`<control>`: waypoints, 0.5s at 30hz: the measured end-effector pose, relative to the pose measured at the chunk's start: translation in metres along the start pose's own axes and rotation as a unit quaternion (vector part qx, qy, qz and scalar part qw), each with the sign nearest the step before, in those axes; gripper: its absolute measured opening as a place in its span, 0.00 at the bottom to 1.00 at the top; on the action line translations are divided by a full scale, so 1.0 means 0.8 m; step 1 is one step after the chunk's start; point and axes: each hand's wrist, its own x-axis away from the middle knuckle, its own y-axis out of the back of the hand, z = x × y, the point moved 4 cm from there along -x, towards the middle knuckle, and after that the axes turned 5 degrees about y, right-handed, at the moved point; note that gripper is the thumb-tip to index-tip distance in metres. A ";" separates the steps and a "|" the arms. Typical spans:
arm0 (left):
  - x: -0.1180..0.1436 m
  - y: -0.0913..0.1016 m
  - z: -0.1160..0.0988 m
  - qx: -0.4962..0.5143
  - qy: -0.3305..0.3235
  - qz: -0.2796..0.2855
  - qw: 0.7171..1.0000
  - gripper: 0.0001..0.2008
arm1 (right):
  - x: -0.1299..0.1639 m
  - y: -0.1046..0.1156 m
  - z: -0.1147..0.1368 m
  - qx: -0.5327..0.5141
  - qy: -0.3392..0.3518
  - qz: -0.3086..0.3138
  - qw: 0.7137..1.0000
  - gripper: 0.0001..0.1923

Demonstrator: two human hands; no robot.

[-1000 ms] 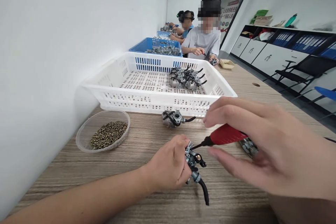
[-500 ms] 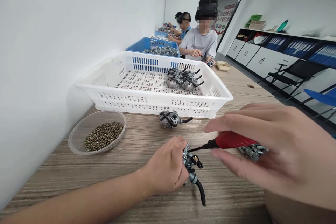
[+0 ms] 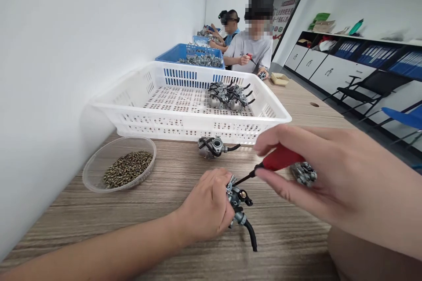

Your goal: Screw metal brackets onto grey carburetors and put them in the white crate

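My left hand is wrapped round a small metal carburetor with a black hose, pressing it on the wooden table. A red-handled screwdriver sits in my right hand, thumb below the handle and fingers above. Its dark shaft slants down to the left, and the tip meets the upper part of the carburetor; the exact contact point is hidden. Just beyond my left hand lies a second carburetor. More metal parts show partly behind my right hand.
A clear plastic bowl of small brass-coloured screws stands at the left by the wall. Behind is a white perforated crate with several carburetors. Past it are a blue crate, a co-worker with a screwdriver, and a small tray.
My right hand has tilted the screwdriver more steeply, its handle shifting up and left. The carburetor stays under my left hand. Across the table, the co-worker's screwdriver has risen.
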 end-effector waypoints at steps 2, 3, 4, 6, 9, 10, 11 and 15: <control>-0.001 0.001 0.000 -0.004 0.003 0.003 1.000 0.27 | 0.003 -0.002 0.000 -0.032 -0.020 0.036 0.999 0.09; -0.002 0.002 0.001 -0.005 0.005 0.003 1.000 0.26 | 0.004 -0.002 0.001 -0.050 -0.022 0.051 0.997 0.07; -0.003 0.003 0.000 -0.004 0.004 0.003 1.000 0.26 | 0.004 -0.002 0.002 -0.065 -0.014 0.060 0.996 0.06; -0.007 0.006 -0.001 -0.007 0.001 0.001 1.000 0.25 | 0.002 -0.001 0.005 -0.073 0.010 0.061 0.995 0.05; -0.013 0.010 -0.008 -0.035 -0.005 -0.001 0.999 0.22 | -0.002 -0.001 0.006 -0.038 0.026 0.043 0.998 0.04; -0.014 0.011 -0.011 -0.046 -0.006 -0.002 0.999 0.20 | -0.003 -0.001 0.005 -0.021 0.023 0.035 0.999 0.04; -0.016 0.012 -0.014 -0.055 -0.006 -0.003 0.998 0.19 | -0.003 -0.001 0.005 -0.002 0.017 0.028 0.999 0.06; -0.016 0.010 -0.020 -0.061 0.000 0.000 0.998 0.18 | -0.001 -0.001 0.006 0.062 0.003 0.011 0.998 0.08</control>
